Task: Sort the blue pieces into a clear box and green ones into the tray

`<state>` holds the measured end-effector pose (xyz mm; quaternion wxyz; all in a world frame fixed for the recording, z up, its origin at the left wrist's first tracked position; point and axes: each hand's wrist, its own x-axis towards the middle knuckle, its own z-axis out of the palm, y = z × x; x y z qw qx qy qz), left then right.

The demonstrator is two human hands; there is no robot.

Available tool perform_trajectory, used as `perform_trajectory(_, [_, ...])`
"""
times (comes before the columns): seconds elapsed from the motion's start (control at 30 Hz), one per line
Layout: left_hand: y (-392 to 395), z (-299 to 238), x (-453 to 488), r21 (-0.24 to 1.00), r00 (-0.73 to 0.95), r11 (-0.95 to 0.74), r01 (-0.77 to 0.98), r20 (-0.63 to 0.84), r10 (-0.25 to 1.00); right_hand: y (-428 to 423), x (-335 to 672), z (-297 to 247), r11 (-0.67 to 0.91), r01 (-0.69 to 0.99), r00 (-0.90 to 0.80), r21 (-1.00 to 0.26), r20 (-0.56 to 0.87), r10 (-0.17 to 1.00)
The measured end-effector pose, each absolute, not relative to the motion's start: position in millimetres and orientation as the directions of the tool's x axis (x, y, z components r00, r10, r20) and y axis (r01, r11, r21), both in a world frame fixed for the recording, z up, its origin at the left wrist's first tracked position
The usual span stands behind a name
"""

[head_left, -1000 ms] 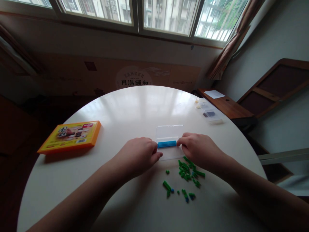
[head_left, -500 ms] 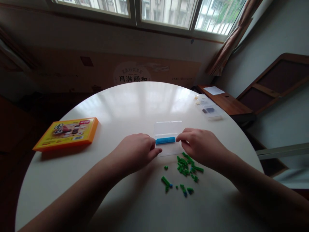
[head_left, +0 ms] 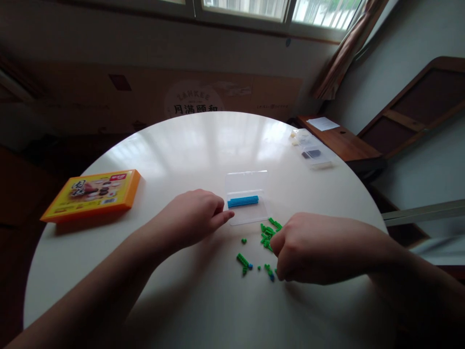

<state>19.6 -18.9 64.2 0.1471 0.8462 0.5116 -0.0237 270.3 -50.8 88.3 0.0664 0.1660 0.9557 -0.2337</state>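
A row of small blue bricks (head_left: pixel 243 200) lies on a clear plastic plate (head_left: pixel 246 185) in the middle of the round white table (head_left: pixel 189 150). My left hand (head_left: pixel 192 218) rests curled at the plate's left edge, its thumb touching the plate. My right hand (head_left: pixel 308 248) is down on a scatter of small green bricks (head_left: pixel 268 232), fingers curled over them; what they pinch is hidden. A few loose green and blue bricks (head_left: pixel 244 261) lie just left of that hand.
An orange box (head_left: pixel 90 193) lies flat at the table's left side. Small clear bags of parts (head_left: pixel 311 154) sit near the far right rim. A wooden side table with a paper sheet (head_left: pixel 323 123) stands beyond the right rim.
My right hand left the right end of the blue row and dropped back onto the green bricks. The left hand stayed by the plate. The view tilted down.
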Motion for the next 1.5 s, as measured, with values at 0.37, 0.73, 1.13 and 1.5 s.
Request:
perform_trajectory(0.37, [-17.9,66.3,20.9,0.242,0.452,-0.403,0.883,-0.201,0.869,-47.3,273.9,87.2,0.851,0.365,-0.931,-0.378,-0.150,0.333])
perform_trajectory(0.73, [-16.8,65.6,18.0,0.273,0.424,-0.371,0.888,-0.167,0.890,-56.8,264.9,78.8,0.885,0.384,-0.920,-0.265,-0.195,0.340])
perform_trajectory(1.13, [-23.9,73.6,18.4,0.238,0.462,-0.434,0.869,-0.075,0.884,-70.3,262.0,77.9,0.891,0.392,-0.918,-0.229,-0.158,0.363])
perform_trajectory(1.5, [-43.4,82.2,38.0,0.807,0.566,-0.438,0.395,0.161,0.809,-31.7,270.7,80.3,0.638,0.127,-0.717,-0.759,0.374,0.588])
